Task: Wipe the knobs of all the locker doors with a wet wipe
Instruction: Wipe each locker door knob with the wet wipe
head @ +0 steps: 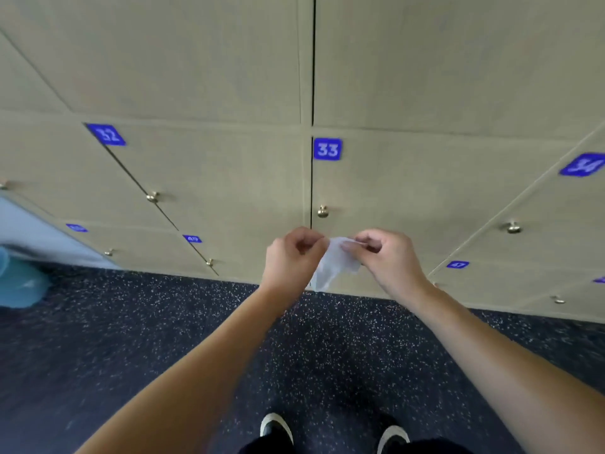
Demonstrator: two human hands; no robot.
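A wall of tan lockers (229,77) fills the top of the frame. Blue number signs (327,149) sit on the doors. The floor (131,322) across the bottom is dark with tiny white specks. At the far left edge is a blurry light blue thing (19,283).

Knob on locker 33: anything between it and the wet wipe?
Nothing: head view shows only bare door between the knob and the wet wipe.
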